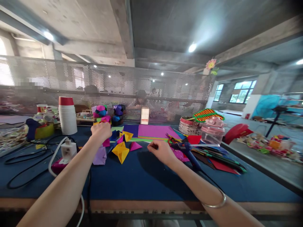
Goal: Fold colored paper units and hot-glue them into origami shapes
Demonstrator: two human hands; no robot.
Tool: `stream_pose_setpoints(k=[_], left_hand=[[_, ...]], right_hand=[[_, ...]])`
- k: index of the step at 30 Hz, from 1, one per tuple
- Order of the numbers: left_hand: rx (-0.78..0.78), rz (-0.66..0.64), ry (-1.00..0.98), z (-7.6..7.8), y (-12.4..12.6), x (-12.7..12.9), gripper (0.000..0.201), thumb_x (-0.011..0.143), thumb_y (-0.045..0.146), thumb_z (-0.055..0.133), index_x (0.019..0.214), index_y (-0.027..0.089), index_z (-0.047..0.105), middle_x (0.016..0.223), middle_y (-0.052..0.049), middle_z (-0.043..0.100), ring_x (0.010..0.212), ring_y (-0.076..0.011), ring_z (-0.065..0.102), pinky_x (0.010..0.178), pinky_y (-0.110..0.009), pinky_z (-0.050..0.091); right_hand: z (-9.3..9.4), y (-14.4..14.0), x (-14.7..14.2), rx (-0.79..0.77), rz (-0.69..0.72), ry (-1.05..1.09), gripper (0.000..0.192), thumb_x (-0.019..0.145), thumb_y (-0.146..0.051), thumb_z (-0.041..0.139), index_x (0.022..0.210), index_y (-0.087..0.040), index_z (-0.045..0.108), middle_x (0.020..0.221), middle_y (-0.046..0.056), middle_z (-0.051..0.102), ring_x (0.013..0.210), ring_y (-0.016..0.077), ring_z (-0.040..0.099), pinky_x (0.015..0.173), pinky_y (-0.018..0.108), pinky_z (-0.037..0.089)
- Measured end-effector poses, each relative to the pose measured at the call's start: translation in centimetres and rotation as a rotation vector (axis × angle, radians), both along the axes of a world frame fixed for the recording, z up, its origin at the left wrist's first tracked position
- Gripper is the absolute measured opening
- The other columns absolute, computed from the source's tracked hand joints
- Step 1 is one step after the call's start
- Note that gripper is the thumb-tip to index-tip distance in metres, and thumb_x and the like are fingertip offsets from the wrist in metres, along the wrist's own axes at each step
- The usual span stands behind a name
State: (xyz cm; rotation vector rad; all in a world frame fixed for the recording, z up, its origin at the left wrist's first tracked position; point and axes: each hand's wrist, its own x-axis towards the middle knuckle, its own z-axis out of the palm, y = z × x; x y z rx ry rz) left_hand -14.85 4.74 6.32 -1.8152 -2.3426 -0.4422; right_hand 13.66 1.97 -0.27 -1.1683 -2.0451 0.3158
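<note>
My left hand [101,131] reaches over the left part of the table, its fingers curled down on the far side. Magenta folded paper shows right around it, and what the fingers hold is hidden. A lilac folded paper piece [99,156] lies just below that hand. Between my hands lie yellow folded paper pieces [121,152] and a magenta folded piece [135,146]. Thumb and fingertips of my right hand [161,152] come together in a loop above the table, with nothing visible in them. Beside it on the right lies a blue glue gun [189,154].
Purple paper sheets [155,131] lie stacked at the back. Coloured paper balls [100,111] stand behind my left hand. White cups [67,116], a charger [68,149] and black cables are at left. A pink-lidded bottle [213,130] and a basket [187,126] stand at right.
</note>
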Motion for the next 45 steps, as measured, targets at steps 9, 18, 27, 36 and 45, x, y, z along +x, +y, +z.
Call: stream_pose_setpoints(k=[9, 18, 27, 36, 45], left_hand=[[-0.130, -0.343, -0.080, -1.7, 0.3, 3.0, 0.028, 0.064, 0.044, 0.058, 0.049, 0.020, 0.059, 0.056, -0.006, 0.061, 0.062, -0.0202, 0.059, 0.054, -0.026, 0.038], [-0.014, -0.223, -0.076, -1.6, -0.1, 3.5, 0.012, 0.062, 0.026, 0.057, 0.053, 0.019, 0.060, 0.056, -0.009, 0.060, 0.066, -0.0247, 0.062, 0.055, -0.028, 0.042], [-0.045, -0.259, -0.137, -2.4, 0.1, 4.1, 0.035, 0.064, 0.050, 0.057, 0.049, 0.018, 0.058, 0.062, -0.009, 0.063, 0.069, -0.0253, 0.063, 0.057, -0.029, 0.044], [0.163, -0.285, -0.016, -3.1, 0.0, 5.1, 0.018, 0.075, 0.030, 0.051, 0.068, 0.018, 0.062, 0.084, -0.010, 0.065, 0.083, -0.0258, 0.061, 0.063, -0.030, 0.044], [0.395, -1.106, 0.033, -3.8, -3.5, 10.4, 0.022, 0.090, 0.023, 0.043, 0.083, 0.020, 0.064, 0.092, -0.005, 0.062, 0.093, -0.0162, 0.053, 0.082, -0.026, 0.043]], right_hand=[[-0.5, 0.3, -0.2, 0.011, 0.018, -0.013, 0.015, 0.079, -0.023, 0.054, 0.082, -0.018, 0.067, 0.078, 0.003, 0.069, 0.070, 0.0162, 0.062, 0.064, 0.025, 0.043], [-0.6, 0.2, -0.2, -0.004, 0.023, -0.028, 0.014, 0.079, -0.022, 0.053, 0.083, -0.019, 0.067, 0.079, 0.003, 0.069, 0.072, 0.0164, 0.062, 0.065, 0.026, 0.043], [-0.7, 0.2, -0.2, 0.015, 0.043, -0.035, 0.014, 0.079, -0.021, 0.053, 0.083, -0.018, 0.067, 0.079, 0.004, 0.069, 0.072, 0.0164, 0.062, 0.066, 0.025, 0.043], [-0.7, 0.1, -0.2, 0.021, 0.043, 0.002, 0.013, 0.080, -0.022, 0.054, 0.083, -0.018, 0.066, 0.080, 0.004, 0.069, 0.073, 0.0166, 0.063, 0.067, 0.026, 0.044], [0.2, -0.3, -0.5, -0.654, 0.124, 0.606, 0.042, 0.090, -0.052, 0.036, 0.100, -0.016, 0.056, 0.076, 0.007, 0.068, 0.062, 0.0142, 0.062, 0.052, 0.023, 0.046]])
